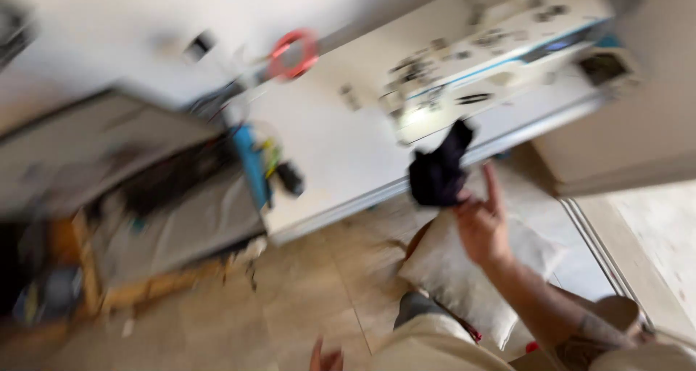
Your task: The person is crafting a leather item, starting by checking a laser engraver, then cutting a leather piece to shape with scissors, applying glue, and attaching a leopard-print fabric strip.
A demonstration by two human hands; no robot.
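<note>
Dark cloth [441, 169] is up in the air, bunched, pinched at its lower edge by the right hand [481, 226]. Fingers look closed on the cloth at the thumb side, one finger sticking up straight; heavy motion blur, so exact grip is hard to read. Cloth hangs just above and slightly left of that hand, in front of the white bench [341, 146] edge, not resting on it.

Left hand [326, 358] is barely in frame at the bottom edge, well below and left of the right hand. Only fingertips show; can't tell if it's open or closed, nothing visibly in it.

Beyond the cloth, on the bench: a white machine [500, 59] with blue trim, looks like a sewing machine. Red ring-shaped item [293, 53] further left on the bench. White cushion [464, 277] directly under the right hand.

Progress, my read: cloth is picked up and off every surface, so the lift is done. It isn't laid out, folded or fed to the machine yet.
</note>
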